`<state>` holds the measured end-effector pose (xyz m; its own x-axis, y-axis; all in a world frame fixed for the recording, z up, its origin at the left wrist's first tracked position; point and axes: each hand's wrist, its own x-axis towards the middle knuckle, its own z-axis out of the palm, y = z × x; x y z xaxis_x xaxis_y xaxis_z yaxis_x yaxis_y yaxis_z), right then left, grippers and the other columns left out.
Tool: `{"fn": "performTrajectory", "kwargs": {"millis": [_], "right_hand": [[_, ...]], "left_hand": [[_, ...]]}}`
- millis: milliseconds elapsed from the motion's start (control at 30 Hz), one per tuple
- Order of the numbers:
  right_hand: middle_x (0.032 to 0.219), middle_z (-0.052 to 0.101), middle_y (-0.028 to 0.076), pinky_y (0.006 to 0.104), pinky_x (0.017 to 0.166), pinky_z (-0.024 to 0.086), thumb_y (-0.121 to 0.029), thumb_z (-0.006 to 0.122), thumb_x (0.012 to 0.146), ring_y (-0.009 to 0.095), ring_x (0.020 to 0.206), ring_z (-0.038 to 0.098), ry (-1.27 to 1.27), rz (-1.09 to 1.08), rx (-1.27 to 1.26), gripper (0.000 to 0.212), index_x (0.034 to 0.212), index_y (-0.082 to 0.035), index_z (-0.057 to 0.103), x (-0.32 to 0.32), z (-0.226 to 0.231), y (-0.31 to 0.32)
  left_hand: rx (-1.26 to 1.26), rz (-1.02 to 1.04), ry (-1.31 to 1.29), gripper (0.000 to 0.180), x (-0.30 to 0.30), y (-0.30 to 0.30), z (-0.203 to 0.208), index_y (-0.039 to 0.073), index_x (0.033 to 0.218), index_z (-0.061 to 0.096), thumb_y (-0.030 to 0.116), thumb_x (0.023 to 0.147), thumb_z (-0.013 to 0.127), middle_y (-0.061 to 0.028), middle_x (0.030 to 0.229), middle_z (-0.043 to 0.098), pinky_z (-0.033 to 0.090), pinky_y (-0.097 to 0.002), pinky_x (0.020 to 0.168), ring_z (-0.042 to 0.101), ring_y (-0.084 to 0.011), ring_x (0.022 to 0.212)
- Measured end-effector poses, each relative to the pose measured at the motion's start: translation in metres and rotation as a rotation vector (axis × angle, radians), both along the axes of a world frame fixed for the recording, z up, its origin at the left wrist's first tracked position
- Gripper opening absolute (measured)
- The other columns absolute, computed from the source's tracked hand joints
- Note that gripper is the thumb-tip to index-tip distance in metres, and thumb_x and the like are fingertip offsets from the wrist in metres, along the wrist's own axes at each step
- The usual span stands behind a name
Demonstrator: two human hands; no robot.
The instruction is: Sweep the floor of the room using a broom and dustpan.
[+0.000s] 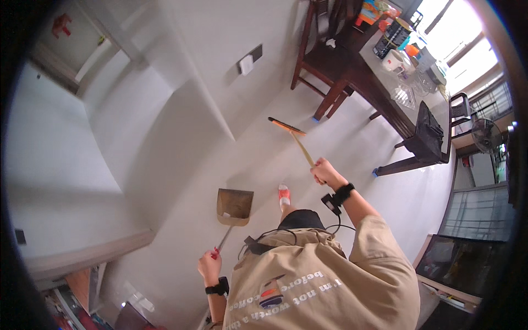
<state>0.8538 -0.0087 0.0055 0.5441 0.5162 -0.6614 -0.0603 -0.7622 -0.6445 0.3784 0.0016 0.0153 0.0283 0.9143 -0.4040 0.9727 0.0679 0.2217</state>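
Note:
My right hand (325, 172) is wrapped round the yellowish handle of a broom (302, 147). The broom's narrow orange head with dark bristles reaches out over the pale floor, ahead of my right hand. Lower on the left, my left hand (209, 265) grips the thin handle of a long-handled dustpan (235, 202). The dustpan is brown, its open pan facing away from me, and a small pale scrap shows inside it. Broom head and dustpan are well apart. Both wrists carry black bands.
At the far right stands a dark wooden table (385, 102) crowded with jars, rolls and containers. A dark wooden chair (328, 60) is beside it. A fan (485, 134) is at the right. My foot in a red-and-white slipper (284, 195) stands between broom and dustpan. White walls rise on the left.

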Motion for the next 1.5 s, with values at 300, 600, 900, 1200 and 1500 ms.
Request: {"fn": "performTrajectory", "kwargs": {"millis": [300,600,900,1200,1500], "right_hand": [[0.050,0.044,0.009,0.0318,0.027,0.028,-0.004,0.051,0.070,0.018,0.034,0.044,-0.153,0.289,0.456,0.018,0.084,0.000,0.040,0.205,-0.146,0.090],[0.064,0.057,0.016,0.0333,0.040,0.043,-0.003,0.043,0.070,0.023,0.048,0.056,-0.093,0.423,-0.226,0.037,0.107,-0.001,0.037,0.145,-0.071,0.090],[0.061,0.052,0.004,0.0266,0.040,0.038,-0.014,0.061,0.072,0.012,0.048,0.048,0.373,0.310,-0.220,0.042,0.108,-0.005,0.042,0.113,0.009,-0.058],[0.060,0.050,0.003,0.0238,0.038,0.035,-0.012,0.061,0.071,0.010,0.044,0.044,0.392,-0.115,-0.146,0.040,0.108,-0.002,0.046,0.119,0.077,-0.101],[0.057,0.049,0.001,0.0298,0.049,0.041,-0.009,0.055,0.074,0.013,0.054,0.050,-0.338,0.547,-0.052,0.005,0.070,-0.006,0.056,0.171,-0.068,-0.044]], "left_hand": [[-0.028,-0.022,-0.018,0.017,0.146,0.056,0.010,0.014,0.073,0.064,0.030,0.075,0.060,-0.0078,0.071,0.065,0.048,-0.0371,0.060,0.062,-0.0280,0.069],[-0.012,-0.042,-0.011,0.026,0.202,0.070,-0.012,0.013,0.068,0.062,0.036,0.078,0.056,-0.0097,0.068,0.064,0.047,-0.0385,0.059,0.061,-0.0302,0.066],[0.054,-0.100,0.005,0.019,0.209,0.129,-0.005,0.013,0.063,0.062,0.031,0.066,0.068,-0.0093,0.067,0.064,0.048,-0.0364,0.059,0.061,-0.0282,0.063],[-0.011,-0.139,0.051,0.012,0.250,0.143,-0.003,0.011,0.064,0.064,0.020,0.058,0.069,-0.0119,0.069,0.063,0.049,-0.0362,0.063,0.061,-0.0291,0.068],[-0.043,-0.121,-0.055,0.009,0.221,0.134,-0.011,0.011,0.063,0.063,0.017,0.059,0.069,-0.0124,0.068,0.063,0.049,-0.0366,0.062,0.061,-0.0294,0.066]]}}
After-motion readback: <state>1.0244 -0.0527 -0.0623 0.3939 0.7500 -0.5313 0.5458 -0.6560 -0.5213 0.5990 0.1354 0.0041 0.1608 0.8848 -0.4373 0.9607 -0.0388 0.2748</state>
